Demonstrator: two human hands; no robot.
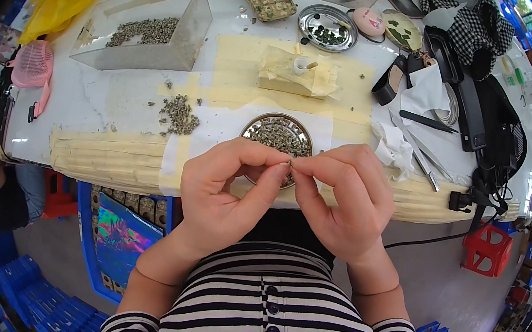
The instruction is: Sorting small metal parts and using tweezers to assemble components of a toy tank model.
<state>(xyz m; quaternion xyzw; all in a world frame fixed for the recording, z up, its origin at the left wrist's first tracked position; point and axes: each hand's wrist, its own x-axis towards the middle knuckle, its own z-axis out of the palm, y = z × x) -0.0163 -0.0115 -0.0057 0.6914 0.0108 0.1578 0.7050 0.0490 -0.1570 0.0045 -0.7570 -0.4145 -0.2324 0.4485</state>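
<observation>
Above the near edge of the table, my left hand [226,184] and my right hand [349,197] meet fingertip to fingertip. Thumb and forefinger of each are pinched together on a tiny greyish piece [290,163], mostly covered by the fingers, so its kind does not show. Directly behind the fingertips sits a round metal dish [279,115] filled with many small grey-brown pieces [277,135]; my hands hide its front part. To the left, a loose pile of similar pieces [179,114] lies on the table.
A clear box [191,45] with more pieces stands back left. Behind the dish, a taped block [280,82] bears a small white cup [300,66]. A metal plate [350,39] holds dark green bits. Tweezers [419,151], cloths and cables lie right. A blue crate [85,223] stands below.
</observation>
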